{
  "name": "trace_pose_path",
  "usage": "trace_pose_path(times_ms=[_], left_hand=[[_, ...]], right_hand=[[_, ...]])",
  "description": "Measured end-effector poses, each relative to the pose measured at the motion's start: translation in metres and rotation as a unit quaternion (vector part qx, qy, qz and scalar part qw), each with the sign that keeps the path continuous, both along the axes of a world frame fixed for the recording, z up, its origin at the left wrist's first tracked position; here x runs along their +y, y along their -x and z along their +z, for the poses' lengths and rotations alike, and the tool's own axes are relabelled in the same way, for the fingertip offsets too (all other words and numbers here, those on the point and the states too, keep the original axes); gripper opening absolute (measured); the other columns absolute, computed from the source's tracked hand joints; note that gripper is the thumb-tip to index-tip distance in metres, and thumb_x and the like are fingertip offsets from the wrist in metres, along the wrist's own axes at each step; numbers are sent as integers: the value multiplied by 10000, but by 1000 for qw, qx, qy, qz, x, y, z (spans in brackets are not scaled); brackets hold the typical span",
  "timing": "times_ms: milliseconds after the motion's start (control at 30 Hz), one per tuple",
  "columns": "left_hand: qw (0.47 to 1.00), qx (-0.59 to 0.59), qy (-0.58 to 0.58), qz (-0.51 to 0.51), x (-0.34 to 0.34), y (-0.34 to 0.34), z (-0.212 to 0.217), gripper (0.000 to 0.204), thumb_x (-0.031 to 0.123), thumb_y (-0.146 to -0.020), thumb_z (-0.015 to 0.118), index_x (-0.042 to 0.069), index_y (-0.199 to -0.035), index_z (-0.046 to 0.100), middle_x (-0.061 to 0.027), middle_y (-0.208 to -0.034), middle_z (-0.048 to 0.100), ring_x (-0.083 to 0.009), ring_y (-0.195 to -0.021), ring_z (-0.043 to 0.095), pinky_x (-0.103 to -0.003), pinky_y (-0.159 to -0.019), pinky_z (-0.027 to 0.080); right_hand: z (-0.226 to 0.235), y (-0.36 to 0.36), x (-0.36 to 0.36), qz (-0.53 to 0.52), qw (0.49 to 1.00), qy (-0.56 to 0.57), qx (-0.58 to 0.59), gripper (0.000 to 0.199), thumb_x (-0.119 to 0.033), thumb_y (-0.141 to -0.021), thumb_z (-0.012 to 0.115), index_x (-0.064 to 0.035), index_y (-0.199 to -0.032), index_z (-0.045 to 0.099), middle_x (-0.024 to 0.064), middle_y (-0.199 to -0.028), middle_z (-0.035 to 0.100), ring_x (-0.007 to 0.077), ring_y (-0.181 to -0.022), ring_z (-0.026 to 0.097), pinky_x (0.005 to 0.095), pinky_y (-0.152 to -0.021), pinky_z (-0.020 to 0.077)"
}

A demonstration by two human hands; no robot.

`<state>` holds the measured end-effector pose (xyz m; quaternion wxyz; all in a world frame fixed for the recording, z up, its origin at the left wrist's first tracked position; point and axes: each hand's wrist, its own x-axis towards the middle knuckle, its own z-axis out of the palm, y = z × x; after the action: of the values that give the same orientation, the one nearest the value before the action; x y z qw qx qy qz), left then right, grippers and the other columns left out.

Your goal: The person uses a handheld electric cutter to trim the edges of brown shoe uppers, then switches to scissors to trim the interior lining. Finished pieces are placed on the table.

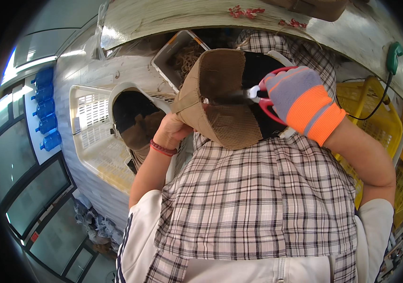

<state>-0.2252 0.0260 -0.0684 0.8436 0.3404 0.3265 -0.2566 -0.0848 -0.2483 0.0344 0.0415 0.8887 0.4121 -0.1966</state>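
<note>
A brown cap (220,127) with a black section inside is held over my lap, its hollow turned toward me. My left hand (175,127), bare with a red bracelet at the wrist, is closed on the cap's left edge, some fingers hidden behind the cloth. In a grey and orange glove, my right hand (298,96) grips a pair of scissors (277,70) by the red handles. Their blurred blades point left into the cap's hollow. More caps (137,115), brown and black with a pale brim edge, sit stacked left of my left forearm.
A white plastic basket (93,141) stands at the left, and a white bin (166,59) with brown scraps is under the table (178,23). Yellow crates (390,108) are at the right. A green device (394,54) with a black cable sits on the table's right end.
</note>
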Motion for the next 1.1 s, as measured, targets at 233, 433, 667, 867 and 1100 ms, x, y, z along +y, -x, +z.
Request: trace_pose_path(times_ms=[233,433,667,867,1100], left_hand=[[999,-38,11,24,11,14,-30,342,29,-853,676,-32,-1185,625,-163,-1119,675,-233,-966,668,-383,-863,561],[999,-30,24,27,4,13,-26,365,-121,-773,610,-27,-1119,681,-101,-1093,688,-218,-1013,641,-337,-942,516],[998,-42,34,40,2,16,-38,284,-56,-839,663,-56,-1123,653,-141,-1115,659,-179,-915,655,-311,-845,561],[996,-47,68,47,3,17,-44,263,-60,-838,662,-57,-1101,656,-146,-1100,661,-186,-913,658,-314,-834,568],[994,-58,78,48,6,21,-54,359,-107,-807,610,-37,-1156,649,-135,-1108,674,-212,-974,661,-343,-899,551]], right_hand=[[5,-1,-12,-29,998,-31,49,744,-709,-699,685,-50,-1045,674,85,-905,688,245,-879,676,352,-735,546],[-3,3,-17,-33,988,8,154,861,-777,-627,679,1,-996,649,127,-895,670,289,-857,666,380,-728,541],[-7,2,-6,-26,984,2,174,852,-804,-635,651,-15,-956,674,129,-840,700,290,-769,698,382,-651,549],[-4,0,0,-28,980,27,193,809,-774,-671,655,-20,-966,676,127,-771,697,292,-713,695,382,-619,544],[-13,-1,0,-29,983,54,173,777,-753,-690,650,-33,-981,680,123,-748,697,298,-709,692,381,-633,540]])
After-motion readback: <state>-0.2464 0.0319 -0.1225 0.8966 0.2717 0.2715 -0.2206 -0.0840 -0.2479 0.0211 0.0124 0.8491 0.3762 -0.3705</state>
